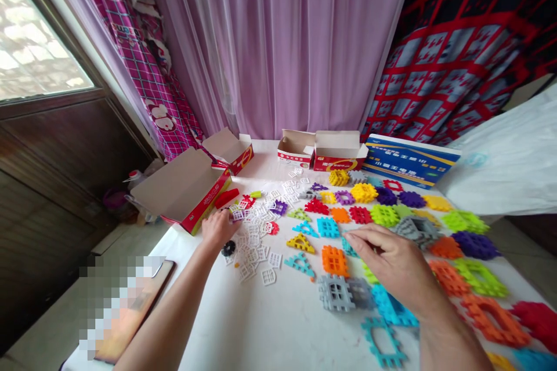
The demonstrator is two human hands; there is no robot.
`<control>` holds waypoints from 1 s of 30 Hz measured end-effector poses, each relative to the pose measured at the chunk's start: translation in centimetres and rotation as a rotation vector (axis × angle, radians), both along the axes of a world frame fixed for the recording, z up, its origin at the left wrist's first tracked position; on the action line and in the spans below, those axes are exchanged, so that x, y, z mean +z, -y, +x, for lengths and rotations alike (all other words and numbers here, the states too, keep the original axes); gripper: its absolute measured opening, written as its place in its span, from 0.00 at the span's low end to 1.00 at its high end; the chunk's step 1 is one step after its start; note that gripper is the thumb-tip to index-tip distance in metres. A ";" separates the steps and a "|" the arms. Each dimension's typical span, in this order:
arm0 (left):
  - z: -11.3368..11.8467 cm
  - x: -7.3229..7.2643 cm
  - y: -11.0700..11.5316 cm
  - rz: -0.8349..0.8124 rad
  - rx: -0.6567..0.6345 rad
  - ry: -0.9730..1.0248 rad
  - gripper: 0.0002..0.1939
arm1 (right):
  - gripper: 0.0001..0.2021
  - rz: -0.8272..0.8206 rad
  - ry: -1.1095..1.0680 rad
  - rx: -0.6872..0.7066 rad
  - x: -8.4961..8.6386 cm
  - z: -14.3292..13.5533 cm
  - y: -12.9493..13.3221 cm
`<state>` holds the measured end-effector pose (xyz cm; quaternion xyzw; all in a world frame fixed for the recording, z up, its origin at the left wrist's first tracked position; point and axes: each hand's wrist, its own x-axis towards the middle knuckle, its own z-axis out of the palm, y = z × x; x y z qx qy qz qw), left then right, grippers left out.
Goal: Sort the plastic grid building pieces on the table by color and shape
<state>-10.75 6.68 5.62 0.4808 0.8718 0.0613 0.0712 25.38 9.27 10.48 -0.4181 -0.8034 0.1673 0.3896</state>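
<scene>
Lilac curtains (pixel 300 40) in soft vertical folds back a white-covered tabletop (pixel 261 336), its far edge lined with red cardboard boxes (pixel 340 157) and a glossy blue box (pixel 411 161). Toward the left edge, a person's left hand (pixel 218 226), fingers bent, reaches into flat, lattice-cut white plastic windows (pixel 251 254) strewn beside a red carton (pixel 187 185), its plain matte flap raised. A black, rough-rimmed disc (pixel 228 248) lies by the wrist. Nearer the right edge, the right hand (pixel 387 246) draws thumb and fingertips close together at a notched teal block (pixel 350 247). Whether either hand actually grips a piece cannot be made out. Close by sit a chunky orange block (pixel 334 261), a grey block (pixel 337 294) with a windowed face and a toothed yellow triangle (pixel 300 238). A smooth phone (pixel 136 310) rests toward the near left corner.
</scene>
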 end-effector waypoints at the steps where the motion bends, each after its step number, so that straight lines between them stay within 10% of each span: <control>1: -0.1 0.3 -0.1 0.019 0.011 0.045 0.15 | 0.13 0.003 0.001 0.003 0.0 0.0 0.0; 19: 5.5 -1.1 3.0 0.156 0.101 1.370 0.19 | 0.14 -0.010 0.077 0.060 -0.3 -0.7 0.3; 30: 6.9 -2.4 2.2 0.306 -0.426 0.186 0.11 | 0.13 -0.058 0.118 0.078 -0.5 -0.8 0.3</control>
